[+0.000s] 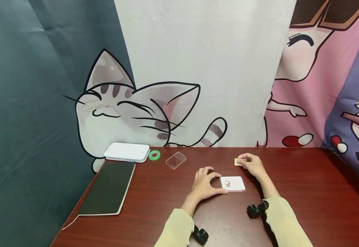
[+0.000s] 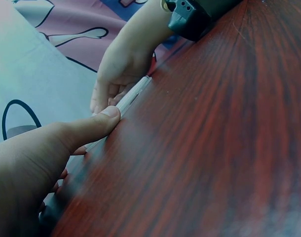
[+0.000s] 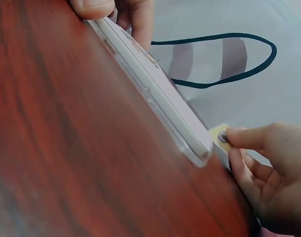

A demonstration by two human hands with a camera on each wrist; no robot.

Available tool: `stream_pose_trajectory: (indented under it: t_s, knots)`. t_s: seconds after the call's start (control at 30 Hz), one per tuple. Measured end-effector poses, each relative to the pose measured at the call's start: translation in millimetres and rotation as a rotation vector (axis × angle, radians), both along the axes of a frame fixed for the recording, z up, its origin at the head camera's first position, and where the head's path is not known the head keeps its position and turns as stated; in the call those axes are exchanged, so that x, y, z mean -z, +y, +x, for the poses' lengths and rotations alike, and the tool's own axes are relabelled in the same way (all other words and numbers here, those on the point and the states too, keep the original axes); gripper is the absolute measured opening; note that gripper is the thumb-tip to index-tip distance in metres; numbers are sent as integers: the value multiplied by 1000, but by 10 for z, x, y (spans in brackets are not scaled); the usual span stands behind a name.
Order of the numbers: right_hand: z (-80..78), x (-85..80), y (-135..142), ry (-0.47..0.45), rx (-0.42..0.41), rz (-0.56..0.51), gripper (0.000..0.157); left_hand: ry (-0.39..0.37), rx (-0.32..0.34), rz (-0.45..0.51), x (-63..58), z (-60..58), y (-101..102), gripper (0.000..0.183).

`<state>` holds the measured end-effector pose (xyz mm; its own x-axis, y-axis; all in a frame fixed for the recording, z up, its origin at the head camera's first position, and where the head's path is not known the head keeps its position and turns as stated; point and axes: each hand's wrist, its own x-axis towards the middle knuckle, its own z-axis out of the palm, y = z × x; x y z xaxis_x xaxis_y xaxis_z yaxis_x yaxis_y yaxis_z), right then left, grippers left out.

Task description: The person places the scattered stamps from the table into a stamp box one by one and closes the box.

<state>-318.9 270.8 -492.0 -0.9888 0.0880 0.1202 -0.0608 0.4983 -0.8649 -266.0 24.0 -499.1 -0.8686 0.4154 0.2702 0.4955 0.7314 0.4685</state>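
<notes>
The right hand (image 1: pixel 253 165) is hiding part of a pale square (image 1: pixel 237 162) (the head view is cropping both sleeves (image 1: pixel 176 228)).

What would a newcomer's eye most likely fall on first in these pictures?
Probably the big cartoon cat on the curtain behind the table, left of centre in the head view. Next, the left hand grips the left end of a flat white case, while the right hand pinches a small pale square beyond it.

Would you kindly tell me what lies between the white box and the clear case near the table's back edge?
A green ring lies between the white box and clear case, closer to the box, in the head view.
</notes>
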Motion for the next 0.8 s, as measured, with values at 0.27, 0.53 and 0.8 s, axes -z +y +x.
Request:
stream_pose_trajectory:
  t_s: [0.27, 0.53, 0.8]
  knots:
    - [122, -48, 25, -109, -60, -244, 39, 11, 4, 4, 12, 7, 11, 53]
    - [212, -77, 103, -209, -143, -273, 36, -1, 13, 21, 11, 3, -3, 54]
    - [267, -108, 151, -275, -259, -245, 34, 22, 14, 18, 11, 2, 2, 54]
